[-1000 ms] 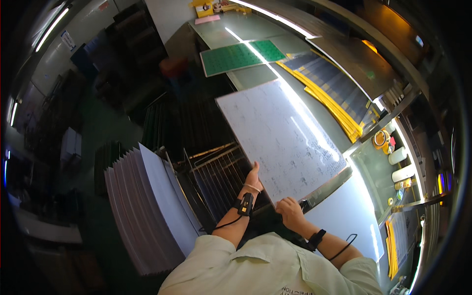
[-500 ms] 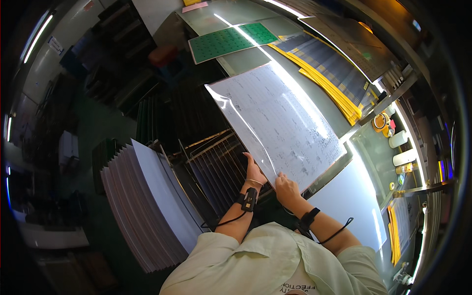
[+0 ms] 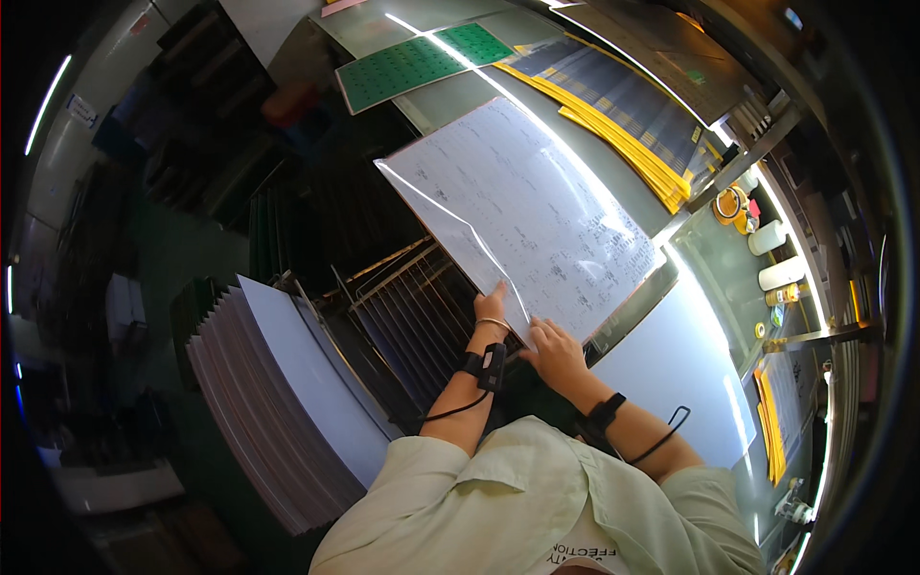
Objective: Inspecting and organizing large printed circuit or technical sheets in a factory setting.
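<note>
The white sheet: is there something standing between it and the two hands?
Nothing visible stands between: the left hand touches the left edge of the white sheet, and the right hand touches its near corner.

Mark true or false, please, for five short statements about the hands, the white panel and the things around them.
1. The left hand and the right hand are both at the edge of the white panel near the person. True.
2. The upper face of the white panel is blank. False: it bears many dark marks.
3. The green panel lies farther from the person than the white panel. True.
4. The row of upright white boards stands at the person's right. False: it stands at the person's left.
5. The yellow-edged sheets lie to the left of the green panel. False: they lie to its right.
</note>
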The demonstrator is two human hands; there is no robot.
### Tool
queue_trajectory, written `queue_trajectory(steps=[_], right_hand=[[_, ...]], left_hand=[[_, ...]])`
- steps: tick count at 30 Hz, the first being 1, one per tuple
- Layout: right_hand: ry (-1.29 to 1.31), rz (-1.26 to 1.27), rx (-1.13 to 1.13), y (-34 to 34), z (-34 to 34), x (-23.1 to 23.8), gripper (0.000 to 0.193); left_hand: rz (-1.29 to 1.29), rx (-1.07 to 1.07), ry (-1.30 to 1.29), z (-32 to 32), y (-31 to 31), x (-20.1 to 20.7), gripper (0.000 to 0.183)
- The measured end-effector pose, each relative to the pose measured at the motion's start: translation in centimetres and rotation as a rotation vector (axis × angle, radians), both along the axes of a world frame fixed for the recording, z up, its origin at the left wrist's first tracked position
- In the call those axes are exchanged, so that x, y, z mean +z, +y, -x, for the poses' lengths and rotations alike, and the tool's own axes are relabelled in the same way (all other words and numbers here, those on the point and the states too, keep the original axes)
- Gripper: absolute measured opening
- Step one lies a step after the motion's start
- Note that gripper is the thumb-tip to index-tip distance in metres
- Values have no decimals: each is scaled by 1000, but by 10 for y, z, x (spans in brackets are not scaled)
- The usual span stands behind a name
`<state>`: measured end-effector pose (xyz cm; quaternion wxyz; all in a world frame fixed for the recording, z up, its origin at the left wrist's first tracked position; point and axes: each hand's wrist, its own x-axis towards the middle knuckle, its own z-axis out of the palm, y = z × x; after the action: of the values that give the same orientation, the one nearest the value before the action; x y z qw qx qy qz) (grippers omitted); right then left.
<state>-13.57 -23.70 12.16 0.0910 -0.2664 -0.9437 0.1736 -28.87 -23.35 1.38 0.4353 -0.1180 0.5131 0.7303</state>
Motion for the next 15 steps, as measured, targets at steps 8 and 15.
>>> queue_trajectory(steps=[8,15], right_hand=[[32,59,-82,-13,-26,-12,26],[-98,8,-29,-11,-29,-18,17]], left_hand=[[53,15,-43,1,6,4,34],[180,-28,193,-7,11,12,34]])
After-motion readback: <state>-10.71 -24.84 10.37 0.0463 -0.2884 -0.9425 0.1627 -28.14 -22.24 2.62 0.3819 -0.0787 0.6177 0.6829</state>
